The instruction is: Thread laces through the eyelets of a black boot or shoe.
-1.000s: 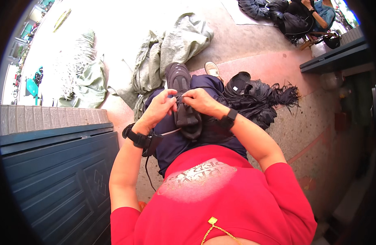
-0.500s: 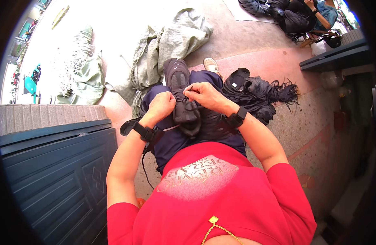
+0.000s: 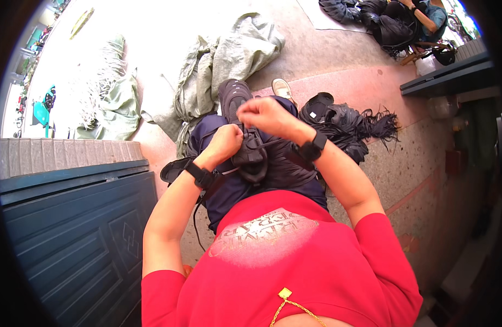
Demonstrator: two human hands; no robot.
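A black shoe (image 3: 251,158) lies lengthwise on my lap, its toe end pointing away from me. My left hand (image 3: 223,145) is closed in a fist against the shoe's left side, pinching the dark shoelace. Just above it and to the right, my right hand (image 3: 270,119) crosses over the shoe with fingertips pressed together on the lace. The thin lace is mostly hidden by my fingers. Part of another black item (image 3: 173,170) shows beside my left wrist.
A heap of black shoe pieces with trailing laces (image 3: 343,122) lies right of my legs. Ahead are a crumpled grey-green sack (image 3: 245,49) and another sack (image 3: 117,111) with pale strips. A blue panelled door (image 3: 82,234) stands left. Another person's arm (image 3: 425,20) shows at top right.
My right hand has moved up and left, over the shoe. My left hand has shifted slightly right and closer to me. The shoe stays in place.
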